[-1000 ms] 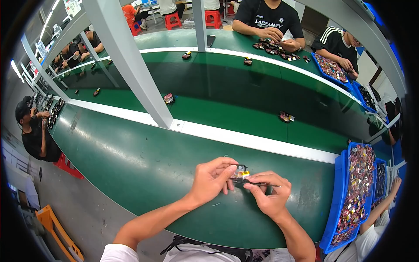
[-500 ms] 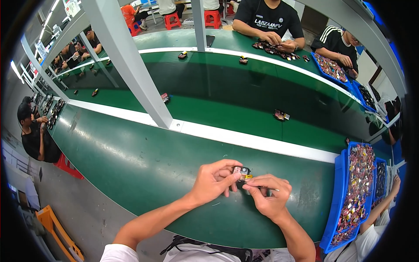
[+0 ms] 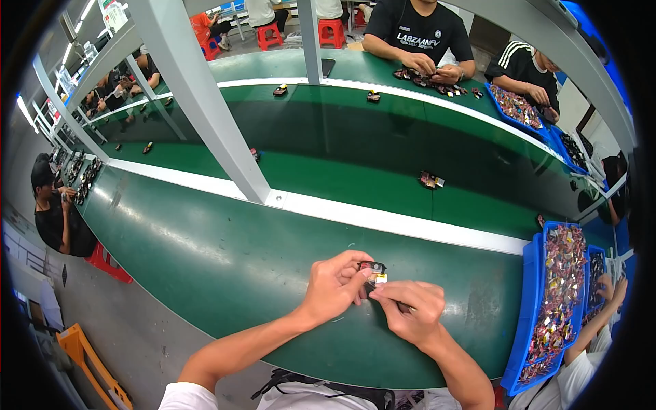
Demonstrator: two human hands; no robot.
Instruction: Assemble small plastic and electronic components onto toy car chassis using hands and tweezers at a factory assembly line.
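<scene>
A small black case (image 3: 372, 265) sits between the two hands, pinched at its left edge by the left hand (image 3: 333, 285), seemingly to steady it. The right hand (image 3: 415, 311) closes thumb and fingers on a slim tool (image 3: 412, 309), mostly hidden, its fingertips close against the case's near side. Beneath the grip is a scuffed green table (image 3: 225, 266); beyond, a green belt (image 3: 328, 188) carries similar pieces; right of it, a blue bin (image 3: 529, 301) brims with parts. Farther off, co-workers (image 3: 420, 41) sit across the belt.

Small black-cased part (image 3: 370, 264), pale and yellow bits showing on its face | pinched in left hand (image 3: 333, 285) | slim dark tool (image 3: 411, 308), mostly hidden by right hand (image 3: 418, 320)
</scene>
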